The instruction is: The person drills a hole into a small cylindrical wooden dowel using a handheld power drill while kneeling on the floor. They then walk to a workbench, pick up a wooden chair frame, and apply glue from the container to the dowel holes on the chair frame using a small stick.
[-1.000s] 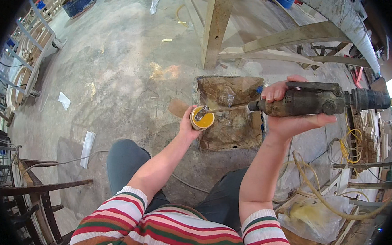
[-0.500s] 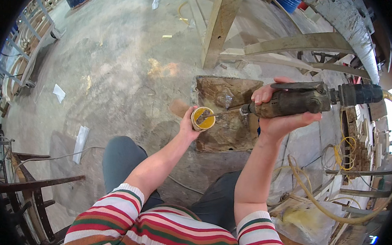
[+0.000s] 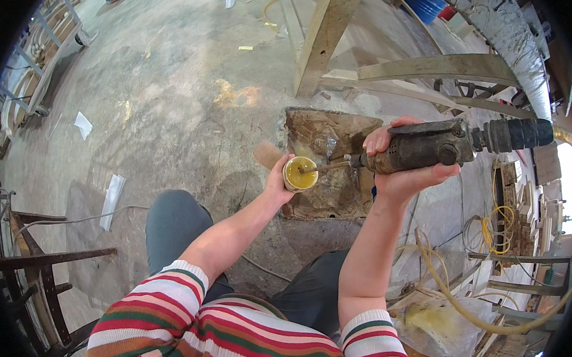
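Note:
My left hand (image 3: 280, 181) is wrapped round a small round cup (image 3: 300, 173) with yellowish liquid in it. My right hand (image 3: 394, 159) grips a dark, worn power tool (image 3: 423, 147), shaped like a drill, with a hose at its far right end. From the tool's chuck a thin metal rod (image 3: 332, 165) reaches left, and its tip dips into the liquid. Whatever sits on the rod's end is hidden under the liquid. Both hands are held above a worn brown board (image 3: 327, 203) on the floor.
A wooden post (image 3: 329, 42) and a curved rail (image 3: 440, 67) stand ahead. To the right lie yellow hoses (image 3: 500, 222) and a clear plastic bag (image 3: 443, 326). A dark wooden frame (image 3: 55, 257) is at the left, with a wheeled rack (image 3: 39, 75) farther off.
The power tool has shifted slightly left, and the rod's dark mixing end, visible before, is now down in the liquid. The cup has moved a little to the right.

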A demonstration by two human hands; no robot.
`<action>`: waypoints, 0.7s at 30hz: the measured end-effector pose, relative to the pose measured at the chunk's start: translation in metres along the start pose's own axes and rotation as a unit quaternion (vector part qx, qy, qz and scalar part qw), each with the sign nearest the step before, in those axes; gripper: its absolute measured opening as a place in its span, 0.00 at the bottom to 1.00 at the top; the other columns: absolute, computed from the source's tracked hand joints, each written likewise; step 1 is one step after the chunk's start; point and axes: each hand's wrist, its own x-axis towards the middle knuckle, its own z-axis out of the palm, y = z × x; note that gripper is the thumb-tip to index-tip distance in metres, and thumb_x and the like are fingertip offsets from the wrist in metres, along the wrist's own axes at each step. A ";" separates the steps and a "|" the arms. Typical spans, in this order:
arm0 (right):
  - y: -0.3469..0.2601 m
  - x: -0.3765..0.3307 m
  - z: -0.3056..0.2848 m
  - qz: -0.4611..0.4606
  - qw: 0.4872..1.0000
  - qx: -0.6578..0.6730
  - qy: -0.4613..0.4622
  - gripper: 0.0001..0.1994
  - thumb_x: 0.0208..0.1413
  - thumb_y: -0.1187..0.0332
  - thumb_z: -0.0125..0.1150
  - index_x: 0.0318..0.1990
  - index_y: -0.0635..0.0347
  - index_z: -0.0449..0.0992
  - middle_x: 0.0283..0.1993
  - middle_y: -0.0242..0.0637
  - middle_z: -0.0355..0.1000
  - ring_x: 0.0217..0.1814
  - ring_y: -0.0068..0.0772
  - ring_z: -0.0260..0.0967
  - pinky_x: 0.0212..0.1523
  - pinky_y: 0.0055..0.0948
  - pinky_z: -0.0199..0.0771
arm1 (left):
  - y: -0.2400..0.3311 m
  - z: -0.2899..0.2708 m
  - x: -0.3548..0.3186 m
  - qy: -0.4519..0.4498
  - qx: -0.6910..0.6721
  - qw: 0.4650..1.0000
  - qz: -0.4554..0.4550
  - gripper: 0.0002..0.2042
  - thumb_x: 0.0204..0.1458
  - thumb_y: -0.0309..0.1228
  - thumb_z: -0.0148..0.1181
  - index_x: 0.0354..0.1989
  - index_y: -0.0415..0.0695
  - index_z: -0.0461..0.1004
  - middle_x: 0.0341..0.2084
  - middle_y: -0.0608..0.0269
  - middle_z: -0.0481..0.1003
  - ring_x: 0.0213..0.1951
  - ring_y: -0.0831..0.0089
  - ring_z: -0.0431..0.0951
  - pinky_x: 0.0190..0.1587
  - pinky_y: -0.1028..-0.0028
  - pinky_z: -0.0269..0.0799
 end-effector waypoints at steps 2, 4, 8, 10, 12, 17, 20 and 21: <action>0.001 0.000 0.000 -0.003 1.000 0.003 -0.002 0.50 0.26 0.18 0.34 0.33 0.65 0.67 0.16 0.38 0.61 0.17 0.34 0.58 0.21 0.31 0.60 | -0.001 0.000 0.001 0.002 0.006 1.000 0.002 0.10 0.55 0.41 0.44 0.38 0.52 0.69 0.40 0.62 0.71 0.45 0.57 0.69 0.47 0.43 0.62; 0.001 -0.001 -0.001 -0.009 1.000 0.006 -0.003 0.49 0.27 0.19 0.35 0.33 0.65 0.67 0.16 0.38 0.61 0.17 0.34 0.58 0.21 0.31 0.60 | -0.002 0.000 0.000 0.001 0.015 1.000 0.001 0.10 0.55 0.41 0.44 0.38 0.52 0.68 0.40 0.62 0.71 0.45 0.57 0.69 0.47 0.43 0.62; 0.001 -0.002 0.000 -0.018 1.000 0.003 -0.008 0.48 0.29 0.19 0.34 0.33 0.64 0.67 0.15 0.39 0.61 0.16 0.35 0.59 0.21 0.32 0.61 | -0.002 0.001 -0.002 -0.002 0.024 1.000 -0.007 0.10 0.55 0.41 0.44 0.39 0.52 0.68 0.40 0.62 0.71 0.45 0.57 0.70 0.46 0.43 0.63; 0.002 -0.002 0.001 -0.019 1.000 -0.001 -0.012 0.48 0.30 0.20 0.34 0.33 0.64 0.67 0.15 0.39 0.62 0.16 0.35 0.59 0.20 0.32 0.61 | -0.002 0.002 -0.004 -0.001 0.022 1.000 -0.012 0.10 0.55 0.41 0.44 0.39 0.52 0.68 0.40 0.62 0.71 0.45 0.57 0.70 0.46 0.44 0.64; 0.002 -0.003 0.001 -0.019 1.000 -0.007 -0.016 0.47 0.31 0.20 0.33 0.33 0.64 0.67 0.15 0.39 0.62 0.16 0.35 0.59 0.20 0.32 0.61 | -0.003 0.003 -0.006 -0.003 0.019 1.000 -0.018 0.10 0.54 0.41 0.45 0.38 0.52 0.68 0.40 0.62 0.71 0.44 0.58 0.70 0.46 0.45 0.64; 0.002 -0.002 0.002 -0.022 1.000 -0.004 -0.021 0.47 0.31 0.20 0.33 0.33 0.63 0.68 0.15 0.39 0.62 0.16 0.35 0.60 0.20 0.32 0.62 | -0.004 0.007 -0.009 0.002 0.035 0.999 -0.012 0.10 0.54 0.40 0.46 0.37 0.50 0.68 0.38 0.63 0.72 0.43 0.60 0.71 0.46 0.49 0.66; 0.003 -0.003 0.004 -0.019 0.999 -0.003 -0.025 0.47 0.31 0.20 0.34 0.33 0.63 0.68 0.15 0.39 0.62 0.16 0.35 0.60 0.20 0.32 0.62 | -0.003 0.009 -0.011 0.013 0.037 0.999 -0.006 0.09 0.54 0.39 0.46 0.37 0.50 0.68 0.37 0.63 0.72 0.42 0.61 0.71 0.47 0.52 0.66; 0.002 -0.003 0.003 -0.019 1.000 -0.006 -0.025 0.47 0.31 0.20 0.34 0.33 0.63 0.68 0.15 0.39 0.62 0.16 0.35 0.60 0.20 0.32 0.62 | -0.004 0.010 -0.012 0.019 0.036 0.999 -0.004 0.09 0.54 0.39 0.46 0.37 0.50 0.68 0.36 0.63 0.72 0.42 0.62 0.71 0.47 0.52 0.67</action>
